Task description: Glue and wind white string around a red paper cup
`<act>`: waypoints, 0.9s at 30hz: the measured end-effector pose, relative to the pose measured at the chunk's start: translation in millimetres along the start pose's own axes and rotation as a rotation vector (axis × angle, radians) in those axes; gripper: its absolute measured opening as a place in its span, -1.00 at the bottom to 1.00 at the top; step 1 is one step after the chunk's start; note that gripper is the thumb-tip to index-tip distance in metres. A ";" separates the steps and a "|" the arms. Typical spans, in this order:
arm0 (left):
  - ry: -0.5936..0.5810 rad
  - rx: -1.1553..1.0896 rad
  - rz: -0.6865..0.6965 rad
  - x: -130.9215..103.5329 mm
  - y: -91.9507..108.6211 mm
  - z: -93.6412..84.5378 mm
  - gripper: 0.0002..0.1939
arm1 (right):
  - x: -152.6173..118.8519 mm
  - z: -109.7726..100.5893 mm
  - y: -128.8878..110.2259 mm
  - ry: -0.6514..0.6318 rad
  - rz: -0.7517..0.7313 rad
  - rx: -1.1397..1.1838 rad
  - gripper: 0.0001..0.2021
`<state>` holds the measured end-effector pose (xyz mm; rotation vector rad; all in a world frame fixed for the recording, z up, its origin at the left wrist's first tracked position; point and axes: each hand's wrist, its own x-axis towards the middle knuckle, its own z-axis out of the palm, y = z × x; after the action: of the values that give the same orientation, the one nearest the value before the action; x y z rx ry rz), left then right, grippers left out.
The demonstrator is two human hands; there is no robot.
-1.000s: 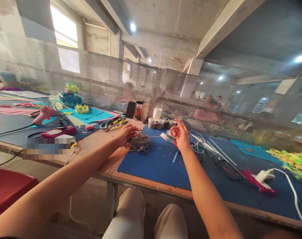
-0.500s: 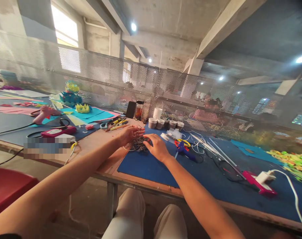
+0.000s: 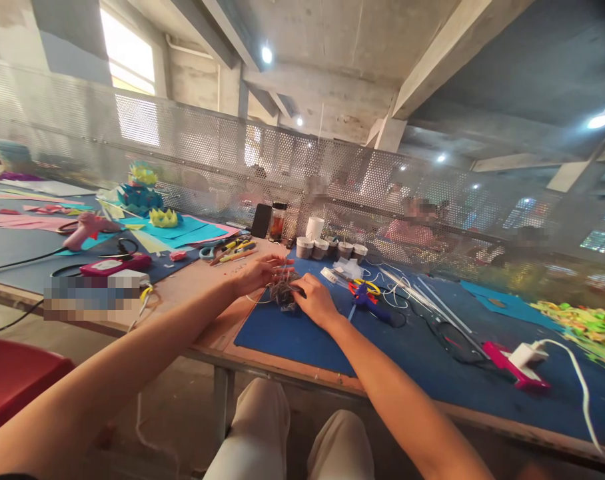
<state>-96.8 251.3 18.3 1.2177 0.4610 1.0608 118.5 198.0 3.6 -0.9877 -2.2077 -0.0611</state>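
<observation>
A grey-brown tangle of thin strands (image 3: 282, 295) lies at the left edge of the blue mat (image 3: 302, 340); whether it is cord or wire I cannot tell. From the right, my right hand (image 3: 313, 299) pinches the tangle's upper right side between thumb and fingers. My left hand (image 3: 260, 275) is at its upper left, fingers stretched and a little apart, the tips close above the strands. Blur around those fingertips hides whether a strand touches them.
Several small cups (image 3: 320, 249) and a white cylinder (image 3: 314, 227) stand behind the hands. To the right are a blue glue gun (image 3: 370, 303) and a pink power strip (image 3: 512, 365). Pliers (image 3: 232, 248), a pink glue gun (image 3: 84, 231) and coloured sheets (image 3: 175, 233) lie left. A mesh partition (image 3: 207, 160) runs behind.
My right hand has moved down slightly and its fingers have closed on the tangle. The tangle looks lifted and more bunched. My left hand has shifted little.
</observation>
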 end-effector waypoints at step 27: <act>0.043 0.302 0.015 -10.3 3.2 18.9 -0.65 | 2.8 -9.3 5.8 0.220 0.129 0.074 -0.67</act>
<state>-88.2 232.5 25.1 1.4674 0.6646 1.0571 126.6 200.9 11.0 -1.0283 -1.9294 -0.0275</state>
